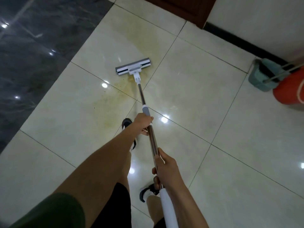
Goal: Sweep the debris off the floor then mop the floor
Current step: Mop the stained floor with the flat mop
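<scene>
- Mop (133,67): head lay flat on the tiled floor (189,99), at the far end of a yellowish stain (113,94).
- Left hand (143,123): wrapped round the shaft mid-length.
- Right hand (166,168): gripped nearer the white handle.
- Step: mopping; judged next, drawing the head back across the stain.

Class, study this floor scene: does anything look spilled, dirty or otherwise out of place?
Yes. A yellowish-brown stain smears across the cream floor tiles, running from above the mop head down toward the person's feet, with dark specks in it. The surrounding tiles look clean and glossy.
</scene>
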Tool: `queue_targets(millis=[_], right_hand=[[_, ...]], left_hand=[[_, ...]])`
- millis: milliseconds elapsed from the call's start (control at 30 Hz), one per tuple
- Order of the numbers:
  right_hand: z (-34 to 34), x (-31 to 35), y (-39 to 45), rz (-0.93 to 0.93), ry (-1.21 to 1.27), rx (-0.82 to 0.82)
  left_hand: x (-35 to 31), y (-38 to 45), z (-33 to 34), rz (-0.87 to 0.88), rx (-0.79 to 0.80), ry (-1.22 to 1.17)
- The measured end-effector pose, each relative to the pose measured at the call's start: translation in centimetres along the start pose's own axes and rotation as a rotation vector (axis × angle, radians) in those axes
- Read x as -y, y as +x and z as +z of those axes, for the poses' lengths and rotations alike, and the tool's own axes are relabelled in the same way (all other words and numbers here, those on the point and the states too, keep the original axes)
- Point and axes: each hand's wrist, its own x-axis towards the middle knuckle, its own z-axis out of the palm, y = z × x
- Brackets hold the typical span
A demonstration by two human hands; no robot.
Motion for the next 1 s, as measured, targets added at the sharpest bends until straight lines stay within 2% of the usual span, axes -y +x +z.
queue_targets(millis=[233, 400, 667, 1000], right_hand=[[1.1, 2.8, 1.4, -0.006, -0.026, -0.011], [2.1, 7.0, 3.4, 0.003, -0.086, -0.007], [7.3, 19.1, 10.8, -0.016, -0.082, -0.008], [15.3, 34.9, 18.2, -0.051, -0.105, -0.026]], left_hand=[[-2.4, 1.7, -0.7, -0.010, -0.091, -0.129], [-5.5, 4.3, -2.4, -0.020, -0.092, -0.102], [-16.7, 12.0, -9.6, -0.004, -0.050, -0.099], [-30.4, 20.4, -19.8, 0.003, -0.082, -0.125]])
